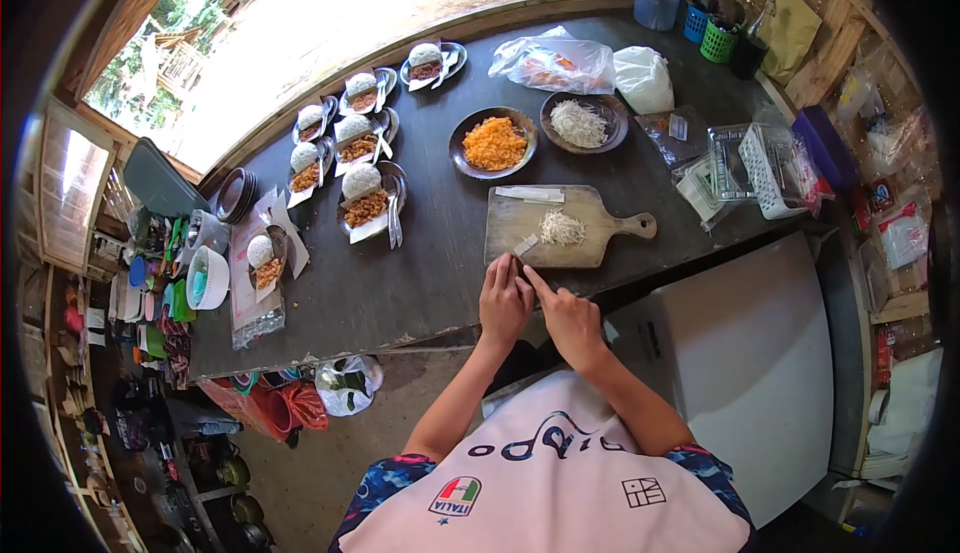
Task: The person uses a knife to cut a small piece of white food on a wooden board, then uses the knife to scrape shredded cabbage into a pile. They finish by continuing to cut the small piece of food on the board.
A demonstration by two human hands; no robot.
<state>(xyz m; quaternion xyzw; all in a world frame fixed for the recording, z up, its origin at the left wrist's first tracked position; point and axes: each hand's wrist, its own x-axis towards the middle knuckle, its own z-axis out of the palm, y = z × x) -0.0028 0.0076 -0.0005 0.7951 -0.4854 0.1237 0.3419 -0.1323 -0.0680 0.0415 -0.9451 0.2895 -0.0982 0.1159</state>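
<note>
Both hands meet at the near left edge of a wooden cutting board (605,246). My left hand (505,301) is closed with its fingers curled at the board's edge. Beside it, my right hand (571,323) has its index finger stretched towards the left fingertips and the others curled in. Just beyond the fingertips lies a small pale piece (526,245); a dark sliver shows between the hands, too small to name. On the board are a heap of thin white shreds (562,227) and a long white strip (530,194).
Behind the board stand a bowl of orange shreds (494,143) and a bowl of white shreds (579,124). Several plates of rice (361,182) with cutlery fill the left. Plastic bags (553,59), clear containers (731,163) and a white basket (778,178) sit further back and right.
</note>
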